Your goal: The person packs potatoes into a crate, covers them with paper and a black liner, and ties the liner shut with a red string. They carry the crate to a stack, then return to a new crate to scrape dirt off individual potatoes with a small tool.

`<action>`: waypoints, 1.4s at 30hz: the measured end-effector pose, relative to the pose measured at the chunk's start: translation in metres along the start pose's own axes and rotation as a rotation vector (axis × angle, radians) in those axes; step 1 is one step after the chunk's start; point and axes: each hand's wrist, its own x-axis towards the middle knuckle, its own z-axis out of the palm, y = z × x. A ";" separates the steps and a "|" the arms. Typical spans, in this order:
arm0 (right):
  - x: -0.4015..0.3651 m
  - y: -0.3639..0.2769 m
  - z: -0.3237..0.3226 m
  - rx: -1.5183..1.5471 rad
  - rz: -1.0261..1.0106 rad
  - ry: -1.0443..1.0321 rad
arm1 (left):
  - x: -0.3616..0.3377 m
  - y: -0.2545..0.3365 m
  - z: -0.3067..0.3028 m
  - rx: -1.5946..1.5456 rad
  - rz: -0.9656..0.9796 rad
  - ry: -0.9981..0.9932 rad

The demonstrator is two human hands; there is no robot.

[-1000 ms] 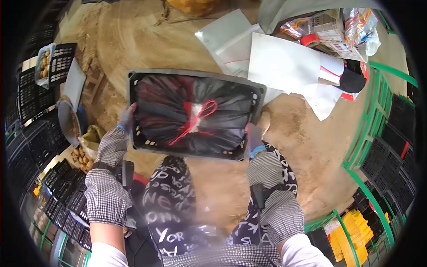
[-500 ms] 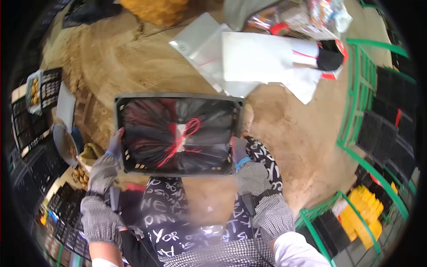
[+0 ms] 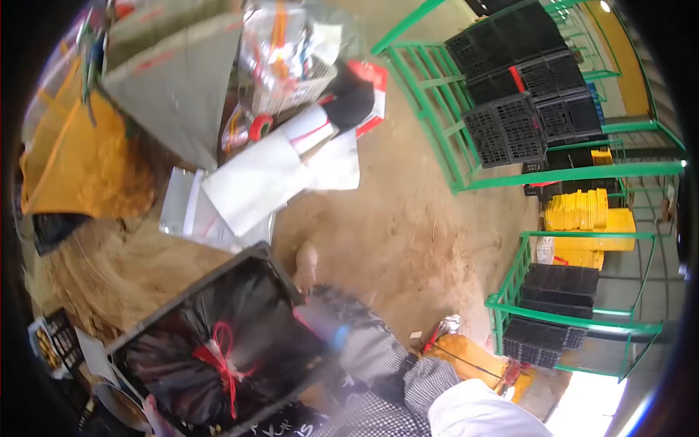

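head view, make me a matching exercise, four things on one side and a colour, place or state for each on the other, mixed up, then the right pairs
Column one:
1. right hand
2. cord
3. metal rails
4. bag

Column two:
a. green, to the right of the view
b. black, inside the crate
c. gripping one side of the crate
d. red, looped at the bag's gathered middle

Right pairs: 1-c, 2-d, 3-a, 4-b
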 end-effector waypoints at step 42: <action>-0.508 0.007 -0.576 1.483 -0.021 1.911 | -0.745 0.109 1.208 1.352 0.457 -1.836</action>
